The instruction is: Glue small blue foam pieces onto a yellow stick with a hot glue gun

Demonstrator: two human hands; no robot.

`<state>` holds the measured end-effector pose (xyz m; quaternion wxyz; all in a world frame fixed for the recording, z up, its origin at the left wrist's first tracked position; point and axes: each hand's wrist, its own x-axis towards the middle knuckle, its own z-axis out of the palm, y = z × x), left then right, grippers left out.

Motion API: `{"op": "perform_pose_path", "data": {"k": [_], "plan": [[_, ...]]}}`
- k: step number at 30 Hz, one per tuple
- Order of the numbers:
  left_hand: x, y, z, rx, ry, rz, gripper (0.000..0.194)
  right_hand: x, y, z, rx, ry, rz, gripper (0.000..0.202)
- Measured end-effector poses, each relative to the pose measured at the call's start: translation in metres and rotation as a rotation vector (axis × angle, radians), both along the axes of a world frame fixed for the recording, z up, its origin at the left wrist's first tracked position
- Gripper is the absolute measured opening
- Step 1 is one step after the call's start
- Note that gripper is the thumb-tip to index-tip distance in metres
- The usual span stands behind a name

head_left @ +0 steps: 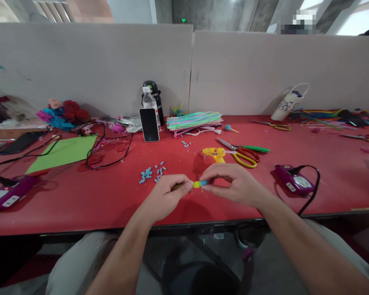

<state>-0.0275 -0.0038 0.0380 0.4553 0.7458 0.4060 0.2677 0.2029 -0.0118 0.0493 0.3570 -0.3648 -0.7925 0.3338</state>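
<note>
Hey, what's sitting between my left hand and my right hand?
The head view shows a small yellow piece by the left hand's fingertips, with a blue piece beside it, pinched in the right hand.

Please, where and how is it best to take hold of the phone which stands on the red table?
I would grip the phone by its two long side edges, around mid-height, coming from the front. It stands upright on its short edge, screen towards you, and both sides look free. The clear bottle is close behind, so coming from the back seems harder.
</note>
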Motion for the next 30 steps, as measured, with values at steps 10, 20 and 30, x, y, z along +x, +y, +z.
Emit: {"op": "perform_pose_path", "data": {"k": [10,20,30], "plan": [[-0.002,-0.001,-0.003,0.19,0.104,0.053,0.036,0.006,0.001,-0.003,-0.095,0.093,-0.056,0.036],[-0.003,0.0,-0.005,0.472,0.179,0.118,0.024,0.001,0.01,-0.012,-0.158,0.023,-0.125,0.025],[-0.003,-0.001,-0.009,0.542,0.2,0.118,0.021,-0.01,0.005,-0.011,-0.279,0.116,-0.089,0.019]]}}
